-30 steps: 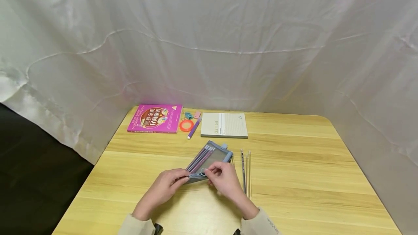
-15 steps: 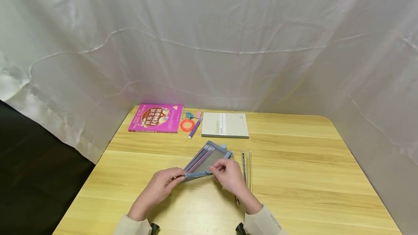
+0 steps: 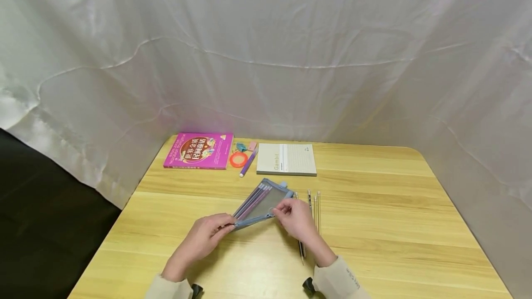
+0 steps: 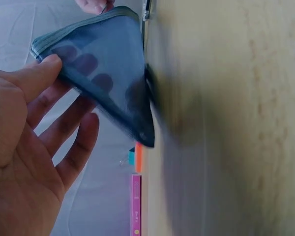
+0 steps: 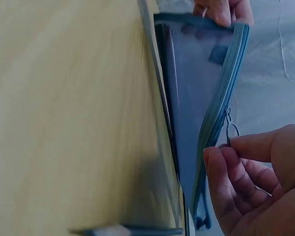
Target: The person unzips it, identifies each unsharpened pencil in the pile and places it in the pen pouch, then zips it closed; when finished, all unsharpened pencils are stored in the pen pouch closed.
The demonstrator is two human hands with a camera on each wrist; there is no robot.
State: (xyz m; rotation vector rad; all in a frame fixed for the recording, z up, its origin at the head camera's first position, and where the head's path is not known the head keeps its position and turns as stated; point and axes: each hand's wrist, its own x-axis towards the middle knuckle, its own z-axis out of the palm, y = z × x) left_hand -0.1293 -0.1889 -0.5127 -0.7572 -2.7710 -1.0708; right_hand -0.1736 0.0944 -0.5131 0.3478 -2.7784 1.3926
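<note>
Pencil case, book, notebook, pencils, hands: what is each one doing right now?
Mesh pencil case: tilted up off the table, pens inside, zipper partly along.
Left hand: holds the case's near end.
Right hand: pinches the zipper ring.
Pink book: closed, flat.
Notebook: closed, flat.
Loose pencils: lying flat beside the case.

Blue-grey mesh pouch [image 3: 261,203] with a zip along its near edge, see-through, holding a few pink and purple pens [image 3: 253,200] side by side along its left side. Lies slantwise on the table [image 3: 374,225], near edge lifted, far corner down towards the notebook; pinched at its near-left corner by the left hand [image 3: 202,239], fingers showing dark through the mesh in the left wrist view. Zip ring [image 5: 232,132] held between thumb and forefinger of the right hand [image 3: 296,218], partway along the zip.
</note>
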